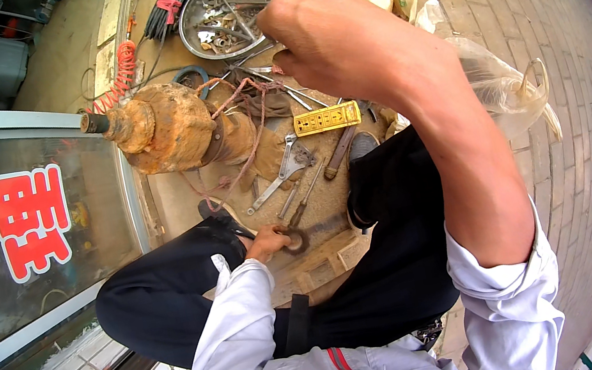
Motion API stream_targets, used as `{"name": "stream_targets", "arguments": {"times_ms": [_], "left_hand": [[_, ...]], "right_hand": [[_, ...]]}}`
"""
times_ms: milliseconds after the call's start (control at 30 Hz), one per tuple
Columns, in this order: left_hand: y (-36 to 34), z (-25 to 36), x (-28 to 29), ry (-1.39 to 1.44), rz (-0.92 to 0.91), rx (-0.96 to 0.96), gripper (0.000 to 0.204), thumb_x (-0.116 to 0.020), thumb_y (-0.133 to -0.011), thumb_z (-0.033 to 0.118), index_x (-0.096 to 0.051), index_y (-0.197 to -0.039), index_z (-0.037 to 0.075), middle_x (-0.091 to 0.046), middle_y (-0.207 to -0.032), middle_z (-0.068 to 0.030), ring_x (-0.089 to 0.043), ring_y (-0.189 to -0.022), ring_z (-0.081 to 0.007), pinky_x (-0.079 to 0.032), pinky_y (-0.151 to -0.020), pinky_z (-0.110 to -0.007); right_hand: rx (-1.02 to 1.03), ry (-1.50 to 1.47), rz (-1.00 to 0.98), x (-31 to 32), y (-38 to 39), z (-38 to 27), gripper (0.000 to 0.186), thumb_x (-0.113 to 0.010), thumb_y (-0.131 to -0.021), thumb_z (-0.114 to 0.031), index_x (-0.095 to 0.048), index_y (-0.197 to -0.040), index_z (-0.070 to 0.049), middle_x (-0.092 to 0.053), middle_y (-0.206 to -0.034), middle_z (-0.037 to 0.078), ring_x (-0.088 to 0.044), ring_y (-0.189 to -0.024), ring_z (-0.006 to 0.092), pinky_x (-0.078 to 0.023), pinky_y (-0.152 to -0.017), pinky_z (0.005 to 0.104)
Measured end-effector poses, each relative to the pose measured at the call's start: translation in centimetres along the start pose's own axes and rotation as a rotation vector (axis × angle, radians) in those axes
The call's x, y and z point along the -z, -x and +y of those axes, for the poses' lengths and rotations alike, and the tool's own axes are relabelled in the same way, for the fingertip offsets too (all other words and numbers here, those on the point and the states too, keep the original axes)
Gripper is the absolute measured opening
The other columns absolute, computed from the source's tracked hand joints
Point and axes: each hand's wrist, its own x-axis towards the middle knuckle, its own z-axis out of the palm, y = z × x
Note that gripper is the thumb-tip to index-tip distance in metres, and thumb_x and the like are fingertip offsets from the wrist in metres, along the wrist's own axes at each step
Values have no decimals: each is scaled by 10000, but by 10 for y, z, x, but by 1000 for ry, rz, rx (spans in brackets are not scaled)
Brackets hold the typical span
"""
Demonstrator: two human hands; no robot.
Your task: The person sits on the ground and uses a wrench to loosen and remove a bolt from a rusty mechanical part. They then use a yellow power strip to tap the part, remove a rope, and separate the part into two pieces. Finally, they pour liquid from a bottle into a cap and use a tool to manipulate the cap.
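Fingers of the left hand (266, 242) pinch a small rusty ring (295, 241) low on the ground between the knees. Farther off, the right hand (334, 39) hangs closed like a fist above the wrenches (280, 176), near the rusty pump (163, 127) and metal bowl (189, 15).

Left hand (266, 242) grips rusty ring (295, 241); right hand (334, 39) raised, fisted, above metal bowl (190, 13).
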Motion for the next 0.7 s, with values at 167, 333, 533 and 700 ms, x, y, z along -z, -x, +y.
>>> {"name": "stream_targets", "arguments": {"times_ms": [167, 333, 533, 700], "left_hand": [[-8, -4, -9, -269, 27, -22, 593, -851, -609, 279, -717, -1134, 39, -731, -1034, -142, -689, -955, -245, -523, -849, -326], [-15, 58, 36, -109, 97, -315, 434, -764, -762, 205, -699, -1138, -2, -718, -1051, -135, -677, -953, -222, -525, -869, -336], [195, 266, 119, 315, 738, -1034, 144, -693, -874, 117, -703, -988, 30, -672, -891, -31, -624, -819, -116, -501, -748, -257], [231, 299, 227, 99, 1434, -1184, 258, -670, -940, 183, -682, -1060, -45, -705, -982, -85, -649, -868, -139, -510, -826, -280]], "right_hand": [[-45, 20, -90, 6, -3, -8, 186, -649, -788, -26, -702, -960, 17, -709, -946, 231, -698, -931, 379, -572, -802, 450], [-2, 5, -35, 0, -8, -4, 139, -645, -791, -59, -669, -874, 51, -668, -835, 261, -675, -853, 417, -549, -757, 472], [-43, 54, -114, 4, -14, -10, 200, -671, -781, -36, -716, -971, 10, -713, -970, 217, -700, -962, 359, -574, -823, 432], [-58, 48, -116, 2, -17, -9, 246, -682, -790, -58, -704, -1031, -14, -713, -1012, 205, -693, -989, 358, -572, -833, 436]]}}
